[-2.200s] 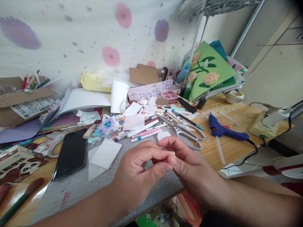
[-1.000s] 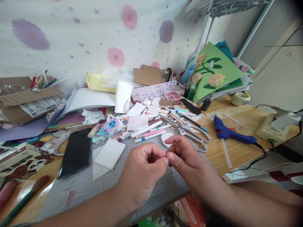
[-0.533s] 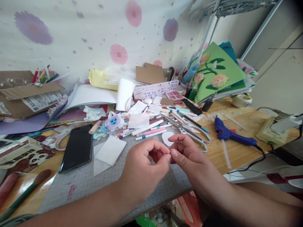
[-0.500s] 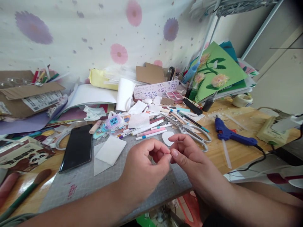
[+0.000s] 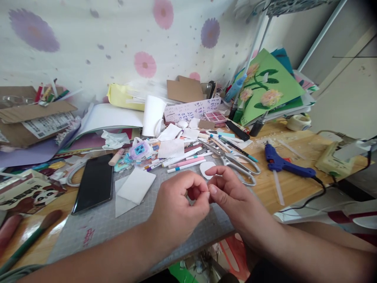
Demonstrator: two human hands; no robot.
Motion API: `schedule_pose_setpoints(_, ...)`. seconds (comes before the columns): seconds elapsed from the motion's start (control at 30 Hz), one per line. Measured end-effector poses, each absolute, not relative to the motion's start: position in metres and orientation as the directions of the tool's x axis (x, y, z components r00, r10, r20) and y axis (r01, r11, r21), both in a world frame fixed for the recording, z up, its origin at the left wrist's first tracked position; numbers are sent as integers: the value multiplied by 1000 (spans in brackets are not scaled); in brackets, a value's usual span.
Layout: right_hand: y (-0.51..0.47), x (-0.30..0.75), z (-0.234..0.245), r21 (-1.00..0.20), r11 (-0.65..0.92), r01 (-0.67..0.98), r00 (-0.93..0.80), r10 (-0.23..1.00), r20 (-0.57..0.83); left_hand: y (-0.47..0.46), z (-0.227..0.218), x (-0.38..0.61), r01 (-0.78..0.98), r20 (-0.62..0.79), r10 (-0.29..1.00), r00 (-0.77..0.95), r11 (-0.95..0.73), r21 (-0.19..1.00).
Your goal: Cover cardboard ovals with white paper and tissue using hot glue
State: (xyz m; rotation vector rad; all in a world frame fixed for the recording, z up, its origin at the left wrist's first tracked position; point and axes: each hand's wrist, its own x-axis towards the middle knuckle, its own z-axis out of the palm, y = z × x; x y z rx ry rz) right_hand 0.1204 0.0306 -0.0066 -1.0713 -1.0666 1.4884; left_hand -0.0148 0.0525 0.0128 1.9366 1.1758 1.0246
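My left hand (image 5: 182,204) and my right hand (image 5: 232,196) meet fingertip to fingertip above the grey cutting mat (image 5: 97,232). Both pinch at the same spot; whatever lies between the fingers is too small or too hidden to make out. Just behind them a white rounded paper piece (image 5: 207,169) rests on the mat, partly covered by my right fingers. Scissors (image 5: 228,159) with grey handles lie beyond my right hand, blades slightly apart. To the left of my hands, white paper squares (image 5: 137,186) overlap on the mat.
A black phone (image 5: 93,184) lies at left, near a panda-printed box (image 5: 29,192) and a green-handled brush (image 5: 35,239). Markers (image 5: 185,165) and paper scraps pile up at the middle. A blue glue gun (image 5: 287,163) with its cord sits at right, before a roll of tape (image 5: 298,122).
The camera view has shifted slightly, so the scene sits a little further left. My hands keep the same fingertip-to-fingertip pinch, with hardly any movement.
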Motion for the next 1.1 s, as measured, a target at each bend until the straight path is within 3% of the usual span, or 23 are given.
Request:
schedule_pose_setpoints(0.37,33,123,-8,-952,-147,-269,-135,984,-114,51,10,-15,425,308,897,316,-424,799)
schedule_pose_setpoints(0.73,33,119,-12,-981,-72,-180,-84,995,-57,50,7,-15,429,389,882,265,-469,772)
schedule_pose_setpoints(1.1,36,118,-10,-993,-22,-112,-64,998,-14,50,10,-16,417,323,910,260,-408,812)
